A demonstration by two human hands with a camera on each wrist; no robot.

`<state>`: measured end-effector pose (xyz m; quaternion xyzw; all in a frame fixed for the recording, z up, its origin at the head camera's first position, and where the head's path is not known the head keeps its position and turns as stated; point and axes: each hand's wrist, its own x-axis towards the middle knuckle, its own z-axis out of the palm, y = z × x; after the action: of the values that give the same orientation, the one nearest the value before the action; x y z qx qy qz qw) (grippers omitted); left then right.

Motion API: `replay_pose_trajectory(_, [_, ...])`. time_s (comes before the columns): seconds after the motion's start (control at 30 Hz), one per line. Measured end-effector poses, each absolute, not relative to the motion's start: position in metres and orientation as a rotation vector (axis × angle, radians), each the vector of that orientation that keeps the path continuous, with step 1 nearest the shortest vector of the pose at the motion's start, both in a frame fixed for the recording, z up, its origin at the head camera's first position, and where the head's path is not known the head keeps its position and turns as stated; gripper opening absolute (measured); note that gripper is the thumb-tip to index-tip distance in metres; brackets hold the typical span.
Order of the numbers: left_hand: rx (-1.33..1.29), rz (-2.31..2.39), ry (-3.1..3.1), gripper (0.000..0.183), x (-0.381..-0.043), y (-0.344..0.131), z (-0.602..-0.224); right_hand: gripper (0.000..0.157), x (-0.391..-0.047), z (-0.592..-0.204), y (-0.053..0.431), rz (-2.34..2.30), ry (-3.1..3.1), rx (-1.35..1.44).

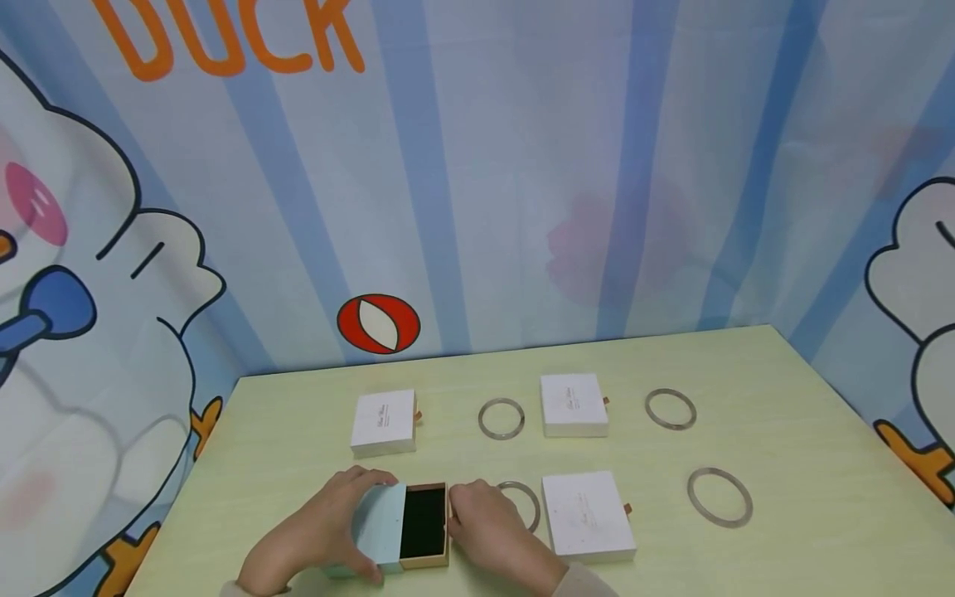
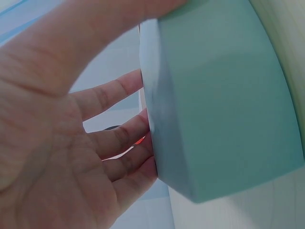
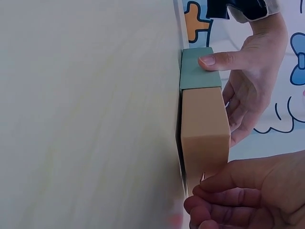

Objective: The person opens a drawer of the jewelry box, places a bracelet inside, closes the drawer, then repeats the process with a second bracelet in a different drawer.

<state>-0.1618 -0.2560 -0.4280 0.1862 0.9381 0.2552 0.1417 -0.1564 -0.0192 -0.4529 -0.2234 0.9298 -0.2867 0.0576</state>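
Head view: on the table, my left hand grips the green sleeve between thumb and fingers, its drawer standing partly out to the right, dark inside; my right hand pinches the drawer's right end. Behind that hand a ring lies partly hidden, near a white box.

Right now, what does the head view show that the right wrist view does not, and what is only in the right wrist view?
Only the head view shows three white boxes, four grey rings and the drawer's black interior.

Only the right wrist view shows part of the left palm and a black object near that wrist.

Both show the left hand holding the pale green sleeve and the right hand at the end of the tan drawer.
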Motion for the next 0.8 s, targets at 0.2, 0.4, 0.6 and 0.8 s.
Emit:
replay_pose_trajectory(0.2, [0.535, 0.743, 2.709, 0.1, -0.1601, -0.2562, -0.4267, 0.029, -0.1564, -0.4516, -0.0187, -0.871, 2.81, -0.669])
replay_pose_trajectory(0.4, [0.519, 0.738, 2.712, 0.1, -0.1601, -0.2556, -0.4268, 0.029, -0.1562, -0.4507, -0.017, -0.872, 2.807, -0.66])
replay_pose_trajectory(0.6, [0.492, 0.733, 2.709, 0.099, -0.1614, -0.2542, -0.4281, 0.03, -0.1559, -0.4509, -0.0154, -0.875, 2.812, -0.659])
replay_pose_trajectory(0.8, [0.54, 0.741, 2.71, 0.098, -0.1608, -0.2562, -0.4274, 0.03, -0.1559, -0.4504, -0.0143, -0.872, 2.808, -0.655])
